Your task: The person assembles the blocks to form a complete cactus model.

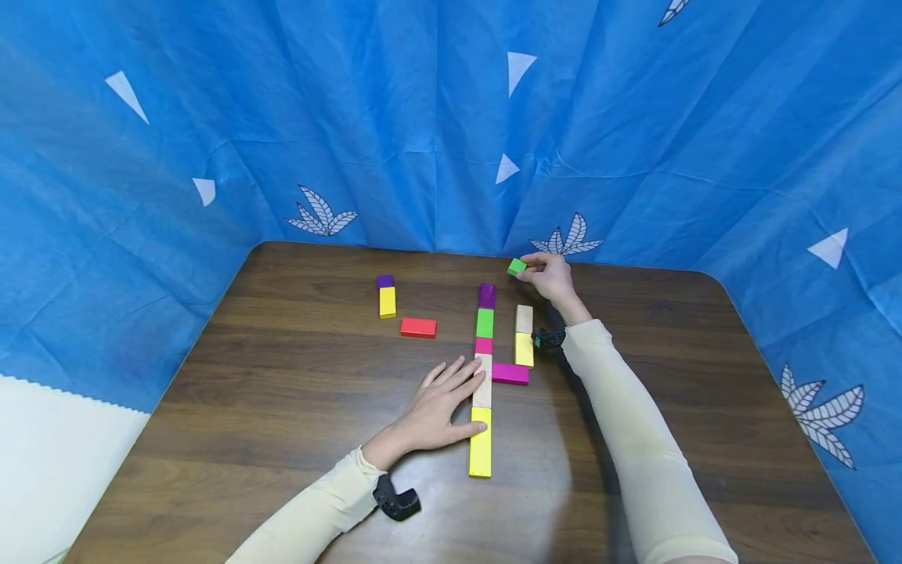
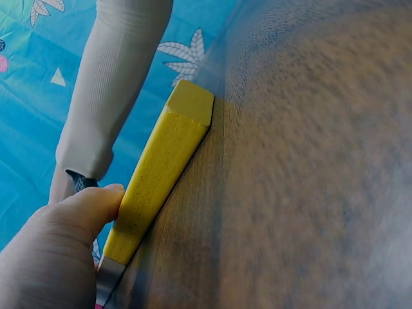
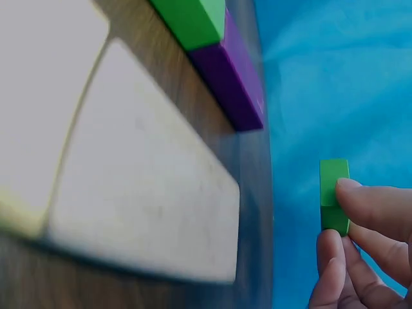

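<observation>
My right hand (image 1: 552, 280) pinches a small green block (image 1: 517, 267) between thumb and fingers near the table's far edge, also seen in the right wrist view as a green block (image 3: 333, 193) against the blue cloth. My left hand (image 1: 438, 403) lies with fingers spread on a straight row of blocks. Its fingertips touch the long plain wooden block (image 1: 482, 392), and its thumb rests on the long yellow block (image 1: 481, 458) at the near end. Farther along that row come a pink block (image 1: 483, 345), a green block (image 1: 485, 323) and a purple block (image 1: 487, 295).
Right of the row stand a short wooden block (image 1: 524, 318), a pale yellow block (image 1: 524, 349) and a magenta block (image 1: 510, 374) that meets the row. To the left lie a red block (image 1: 419, 327), a yellow block (image 1: 387, 302) and a dark purple block (image 1: 384, 280). Blue cloth (image 1: 437, 117) hangs behind the table.
</observation>
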The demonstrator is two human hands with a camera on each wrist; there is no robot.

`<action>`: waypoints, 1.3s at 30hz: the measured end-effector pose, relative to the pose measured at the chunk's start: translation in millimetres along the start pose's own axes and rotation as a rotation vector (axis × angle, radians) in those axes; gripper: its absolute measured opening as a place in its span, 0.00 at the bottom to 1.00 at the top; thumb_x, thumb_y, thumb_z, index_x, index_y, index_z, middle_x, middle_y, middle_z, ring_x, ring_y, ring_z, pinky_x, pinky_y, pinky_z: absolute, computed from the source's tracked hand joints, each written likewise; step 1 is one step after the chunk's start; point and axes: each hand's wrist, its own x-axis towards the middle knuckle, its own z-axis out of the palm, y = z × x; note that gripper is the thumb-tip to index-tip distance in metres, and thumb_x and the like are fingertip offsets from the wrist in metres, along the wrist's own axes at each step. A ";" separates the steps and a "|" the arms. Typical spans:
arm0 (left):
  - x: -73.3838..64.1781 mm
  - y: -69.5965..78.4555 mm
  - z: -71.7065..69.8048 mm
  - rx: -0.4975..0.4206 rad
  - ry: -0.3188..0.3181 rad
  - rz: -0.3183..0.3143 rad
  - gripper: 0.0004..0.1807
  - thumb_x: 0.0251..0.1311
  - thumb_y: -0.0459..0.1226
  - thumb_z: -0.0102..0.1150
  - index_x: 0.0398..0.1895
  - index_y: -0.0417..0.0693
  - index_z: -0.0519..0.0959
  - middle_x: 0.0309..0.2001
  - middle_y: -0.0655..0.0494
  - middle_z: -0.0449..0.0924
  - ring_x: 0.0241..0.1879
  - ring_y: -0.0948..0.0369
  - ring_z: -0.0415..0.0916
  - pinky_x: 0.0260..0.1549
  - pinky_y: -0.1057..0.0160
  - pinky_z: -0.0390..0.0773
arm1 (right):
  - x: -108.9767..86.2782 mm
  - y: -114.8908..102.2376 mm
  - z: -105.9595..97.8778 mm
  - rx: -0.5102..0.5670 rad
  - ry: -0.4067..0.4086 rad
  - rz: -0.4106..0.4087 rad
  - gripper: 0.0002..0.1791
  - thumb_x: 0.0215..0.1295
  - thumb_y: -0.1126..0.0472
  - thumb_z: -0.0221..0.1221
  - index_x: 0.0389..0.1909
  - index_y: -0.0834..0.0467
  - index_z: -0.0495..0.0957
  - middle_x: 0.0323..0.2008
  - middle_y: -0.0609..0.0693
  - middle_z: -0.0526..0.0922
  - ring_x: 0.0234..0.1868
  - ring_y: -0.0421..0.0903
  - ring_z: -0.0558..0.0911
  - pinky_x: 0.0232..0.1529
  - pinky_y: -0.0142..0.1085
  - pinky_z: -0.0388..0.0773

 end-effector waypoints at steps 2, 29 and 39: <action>0.5 0.0 0.0 -0.001 -0.011 -0.009 0.44 0.60 0.60 0.55 0.75 0.50 0.60 0.77 0.55 0.53 0.76 0.49 0.50 0.73 0.44 0.50 | 1.1 -2.7 5.0 -0.003 -0.018 -0.013 0.20 0.61 0.64 0.65 0.54 0.62 0.80 0.45 0.61 0.82 0.43 0.51 0.78 0.37 0.31 0.75; 0.5 0.2 0.1 0.003 -0.027 -0.021 0.43 0.60 0.61 0.54 0.75 0.51 0.60 0.77 0.56 0.52 0.77 0.50 0.48 0.73 0.44 0.49 | 19.2 -7.7 29.5 -0.098 -0.192 -0.013 0.19 0.62 0.63 0.64 0.55 0.60 0.80 0.47 0.59 0.82 0.45 0.52 0.79 0.45 0.41 0.77; 0.2 0.7 0.3 0.007 -0.004 -0.005 0.44 0.59 0.60 0.56 0.74 0.49 0.61 0.77 0.54 0.54 0.76 0.49 0.50 0.72 0.43 0.50 | 19.5 -7.6 30.2 -0.125 -0.216 -0.003 0.20 0.62 0.63 0.64 0.55 0.61 0.80 0.48 0.58 0.80 0.44 0.51 0.76 0.45 0.40 0.75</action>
